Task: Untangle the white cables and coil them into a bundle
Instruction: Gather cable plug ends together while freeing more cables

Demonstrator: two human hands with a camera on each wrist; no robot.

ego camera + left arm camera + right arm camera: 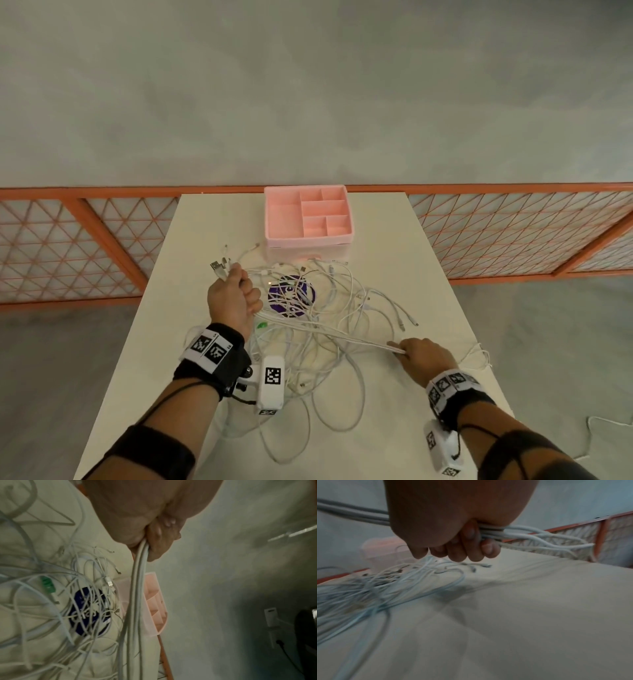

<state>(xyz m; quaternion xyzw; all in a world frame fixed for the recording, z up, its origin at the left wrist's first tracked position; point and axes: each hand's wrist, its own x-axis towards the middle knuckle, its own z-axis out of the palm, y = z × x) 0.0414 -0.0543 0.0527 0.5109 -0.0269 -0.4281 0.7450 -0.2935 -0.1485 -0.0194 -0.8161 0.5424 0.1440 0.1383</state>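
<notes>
A tangle of white cables (pixel 325 329) lies spread over the middle of the white table (pixel 428 281). My left hand (pixel 236 294) is raised at the pile's left side and grips several cables (pixel 137 582), their plug ends sticking out past the fist toward the far left. A taut group of strands (pixel 342 334) runs from that fist to my right hand (pixel 421 356), which grips them near the table's right side. In the right wrist view the fingers (pixel 471 547) curl round several cables (pixel 522 534). The palms are hidden in the head view.
A pink compartment box (pixel 308 216) stands at the table's far edge behind the pile. A round purple sticker (pixel 291 296) and a green plug (pixel 262 324) sit under the cables. An orange lattice railing (pixel 513 233) runs behind the table. One loose cable (pixel 479 353) hangs over the right edge.
</notes>
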